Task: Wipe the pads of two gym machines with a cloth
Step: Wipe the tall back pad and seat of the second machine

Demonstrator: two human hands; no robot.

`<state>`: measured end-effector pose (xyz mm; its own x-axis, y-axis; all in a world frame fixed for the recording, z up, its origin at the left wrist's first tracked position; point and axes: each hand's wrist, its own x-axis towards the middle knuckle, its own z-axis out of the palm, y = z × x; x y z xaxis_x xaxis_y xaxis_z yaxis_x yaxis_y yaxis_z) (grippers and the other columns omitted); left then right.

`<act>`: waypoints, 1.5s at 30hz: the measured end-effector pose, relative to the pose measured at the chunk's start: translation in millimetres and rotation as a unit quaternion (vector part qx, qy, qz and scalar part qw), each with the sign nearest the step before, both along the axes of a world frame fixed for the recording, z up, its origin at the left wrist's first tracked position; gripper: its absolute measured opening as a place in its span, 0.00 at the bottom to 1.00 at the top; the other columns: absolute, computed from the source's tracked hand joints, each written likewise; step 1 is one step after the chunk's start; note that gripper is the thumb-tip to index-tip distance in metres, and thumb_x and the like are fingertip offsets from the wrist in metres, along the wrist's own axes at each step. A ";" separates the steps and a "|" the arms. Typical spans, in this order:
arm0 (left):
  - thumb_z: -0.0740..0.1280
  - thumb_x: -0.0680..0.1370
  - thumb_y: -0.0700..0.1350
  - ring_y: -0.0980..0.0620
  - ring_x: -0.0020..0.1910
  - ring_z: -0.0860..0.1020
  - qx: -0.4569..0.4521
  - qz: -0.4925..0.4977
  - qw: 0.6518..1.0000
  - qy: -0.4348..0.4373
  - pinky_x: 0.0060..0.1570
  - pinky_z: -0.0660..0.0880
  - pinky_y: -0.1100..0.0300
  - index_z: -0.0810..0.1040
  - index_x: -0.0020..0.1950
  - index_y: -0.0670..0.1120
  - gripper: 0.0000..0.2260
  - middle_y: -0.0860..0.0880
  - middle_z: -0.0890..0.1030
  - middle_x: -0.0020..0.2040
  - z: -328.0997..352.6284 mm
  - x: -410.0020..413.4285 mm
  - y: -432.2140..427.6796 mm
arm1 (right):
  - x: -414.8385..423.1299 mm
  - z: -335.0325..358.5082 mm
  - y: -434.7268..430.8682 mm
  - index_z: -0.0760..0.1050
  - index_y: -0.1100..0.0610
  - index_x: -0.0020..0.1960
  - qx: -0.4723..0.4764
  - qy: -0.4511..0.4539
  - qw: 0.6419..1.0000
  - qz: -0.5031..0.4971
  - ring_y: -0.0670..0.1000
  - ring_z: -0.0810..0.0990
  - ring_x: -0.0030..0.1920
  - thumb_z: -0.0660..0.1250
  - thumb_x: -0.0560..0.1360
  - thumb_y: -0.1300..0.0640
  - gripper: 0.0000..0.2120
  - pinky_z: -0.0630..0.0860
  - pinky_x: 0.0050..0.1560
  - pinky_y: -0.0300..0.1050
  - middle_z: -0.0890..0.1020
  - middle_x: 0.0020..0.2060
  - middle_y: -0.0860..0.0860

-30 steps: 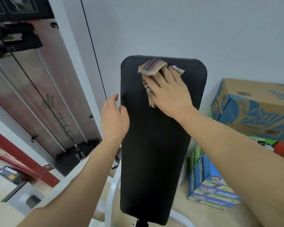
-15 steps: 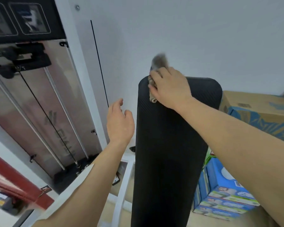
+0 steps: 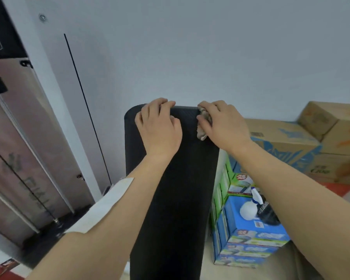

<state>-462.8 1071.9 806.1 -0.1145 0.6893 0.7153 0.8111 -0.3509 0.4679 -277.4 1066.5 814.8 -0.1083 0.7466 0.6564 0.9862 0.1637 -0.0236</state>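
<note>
Left hand (image 3: 159,126) hooks curled fingers over the pad (image 3: 176,195) top edge; right hand (image 3: 223,126) clamps cloth (image 3: 202,126) at 1 o'clock. Pad's long axis runs 12-to-6.

A tall black back pad (image 3: 176,199) was seen covered in matt, finely ribbed vinyl-like upholstery, with no gloss. A crumpled grey-brown cloth (image 3: 203,126), soft and woven in look, was pressed against its top right corner under the right hand (image 3: 224,126). Brown corrugated cardboard boxes (image 3: 287,146) were noted as dull and papery, printed in blue and orange. Blue and green printed cartons (image 3: 249,243) showed a slightly glossy coated finish. The white painted wall (image 3: 210,47) appeared smooth and matt. Brushed metal guide rods (image 3: 36,162) were seen on the machine frame, faintly shiny.
</note>
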 end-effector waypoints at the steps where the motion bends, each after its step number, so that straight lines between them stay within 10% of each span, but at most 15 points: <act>1: 0.62 0.76 0.44 0.50 0.68 0.70 -0.005 -0.007 1.000 0.003 0.70 0.61 0.49 0.78 0.64 0.51 0.17 0.52 0.76 0.66 -2.5 7.4 -1.0 | 13.4 -6.8 -4.6 0.74 0.52 0.63 -0.016 0.044 0.999 -0.019 0.59 0.77 0.50 0.57 0.81 0.41 0.19 0.72 0.45 0.50 0.80 0.51 0.54; 7: 0.62 0.76 0.43 0.50 0.69 0.68 -0.008 -0.015 1.000 -0.022 0.71 0.63 0.49 0.75 0.67 0.50 0.20 0.51 0.75 0.67 -16.5 2.9 -0.9 | -4.9 -6.6 4.5 0.75 0.54 0.61 -0.034 0.198 0.979 0.021 0.56 0.78 0.56 0.54 0.83 0.46 0.18 0.72 0.53 0.49 0.80 0.56 0.53; 14: 0.62 0.77 0.42 0.48 0.67 0.69 -0.020 0.021 0.998 -0.063 0.71 0.63 0.51 0.72 0.69 0.47 0.20 0.49 0.74 0.67 -26.9 -78.0 0.7 | -95.2 24.7 38.7 0.78 0.56 0.55 0.007 -0.032 0.999 0.017 0.56 0.80 0.46 0.52 0.84 0.45 0.20 0.66 0.39 0.48 0.82 0.47 0.53; 28: 0.62 0.80 0.42 0.47 0.66 0.71 -0.038 0.067 0.996 -0.047 0.68 0.67 0.49 0.71 0.70 0.46 0.18 0.47 0.75 0.67 -45.5 -155.0 -25.6 | -214.4 15.4 53.8 0.79 0.51 0.50 -0.027 -0.416 0.898 0.136 0.56 0.77 0.50 0.56 0.81 0.45 0.16 0.67 0.59 0.57 0.83 0.48 0.51; 34: 0.61 0.81 0.44 0.50 0.68 0.70 -0.040 0.008 0.999 -0.026 0.71 0.64 0.54 0.70 0.71 0.47 0.18 0.48 0.74 0.68 -31.8 -98.2 -30.6 | -106.3 11.3 41.7 0.76 0.53 0.64 0.041 -0.068 0.991 0.108 0.58 0.77 0.57 0.57 0.80 0.41 0.21 0.75 0.56 0.56 0.81 0.58 0.53; 45: 0.65 0.78 0.44 0.48 0.70 0.70 -0.005 -0.075 0.985 0.153 0.68 0.68 0.51 0.70 0.73 0.44 0.23 0.47 0.73 0.71 -55.9 9.9 -42.3 | -29.3 -32.6 18.4 0.76 0.55 0.62 0.148 0.201 0.966 0.067 0.53 0.73 0.60 0.63 0.79 0.47 0.16 0.68 0.62 0.42 0.75 0.62 0.51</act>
<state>-452.9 1029.7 750.3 0.2082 0.6895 0.6937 0.8543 -0.4735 0.2143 -306.8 1084.8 782.2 0.1166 0.5171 0.8479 0.8768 0.3474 -0.3324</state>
